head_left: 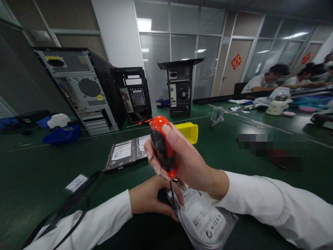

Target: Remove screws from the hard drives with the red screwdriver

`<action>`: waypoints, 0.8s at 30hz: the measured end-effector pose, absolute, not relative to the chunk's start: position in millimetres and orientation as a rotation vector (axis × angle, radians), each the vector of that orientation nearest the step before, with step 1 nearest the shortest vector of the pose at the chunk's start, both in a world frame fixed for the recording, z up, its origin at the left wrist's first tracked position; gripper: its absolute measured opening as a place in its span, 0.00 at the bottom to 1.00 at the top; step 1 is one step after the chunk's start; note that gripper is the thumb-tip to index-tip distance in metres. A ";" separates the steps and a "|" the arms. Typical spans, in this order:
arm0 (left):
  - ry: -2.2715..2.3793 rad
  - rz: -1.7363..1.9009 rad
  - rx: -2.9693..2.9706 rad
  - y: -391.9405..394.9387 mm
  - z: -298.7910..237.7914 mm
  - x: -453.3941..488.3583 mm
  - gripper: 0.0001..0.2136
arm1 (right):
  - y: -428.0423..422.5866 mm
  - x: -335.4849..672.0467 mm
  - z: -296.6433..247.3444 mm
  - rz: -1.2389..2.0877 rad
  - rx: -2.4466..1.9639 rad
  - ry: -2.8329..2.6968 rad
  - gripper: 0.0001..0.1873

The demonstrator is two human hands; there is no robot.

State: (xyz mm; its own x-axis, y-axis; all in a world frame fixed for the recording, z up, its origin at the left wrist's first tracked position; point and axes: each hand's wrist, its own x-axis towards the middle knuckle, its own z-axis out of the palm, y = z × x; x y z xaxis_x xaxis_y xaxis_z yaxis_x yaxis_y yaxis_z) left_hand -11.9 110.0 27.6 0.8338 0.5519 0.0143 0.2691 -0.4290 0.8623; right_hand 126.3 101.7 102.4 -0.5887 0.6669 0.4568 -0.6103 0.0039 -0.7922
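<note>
My right hand point(188, 158) is wrapped around the red and black handle of a screwdriver point(159, 144), held nearly upright. Its thin metal shaft points down to the edge of a silver hard drive point(208, 217) with a white label. The tip seems to meet a screw there, but the screw is too small to make out. My left hand point(156, 196) grips the far left part of that drive, fingers over its top and thumb along the side, close to the shaft. Beyond my hands lie more hard drives point(122, 152) side by side, partly covered by my right hand.
A yellow bin point(191, 132) lies behind my right hand. Computer cases point(88, 86) stand along the back, with a blue bin point(62, 134) at left. Black cables point(78, 194) cross near my left sleeve. A small red-handled screwdriver point(142, 123) and a clear container point(217, 115) lie farther off. People sit at right.
</note>
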 end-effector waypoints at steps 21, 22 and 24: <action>0.592 0.402 2.044 109.2 25.5 -12.6 0.15 | 101.7 127.8 101.6 1.763 -0.066 -1.368 0.16; 0.590 0.415 2.049 109.2 25.3 -12.7 0.14 | 102.0 127.7 101.2 1.765 -0.057 -1.362 0.14; 0.586 0.439 2.059 109.4 24.6 -13.1 0.14 | 102.6 127.7 100.3 1.796 -0.022 -1.363 0.15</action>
State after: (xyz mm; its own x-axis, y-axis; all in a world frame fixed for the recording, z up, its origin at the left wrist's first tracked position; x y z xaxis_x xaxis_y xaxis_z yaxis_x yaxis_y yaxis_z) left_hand -13.1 109.4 24.6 0.8233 0.5620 0.0793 0.2342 -0.4636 0.8545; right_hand 127.7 102.6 100.3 -0.6316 0.6271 0.4558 -0.6075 -0.0350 -0.7936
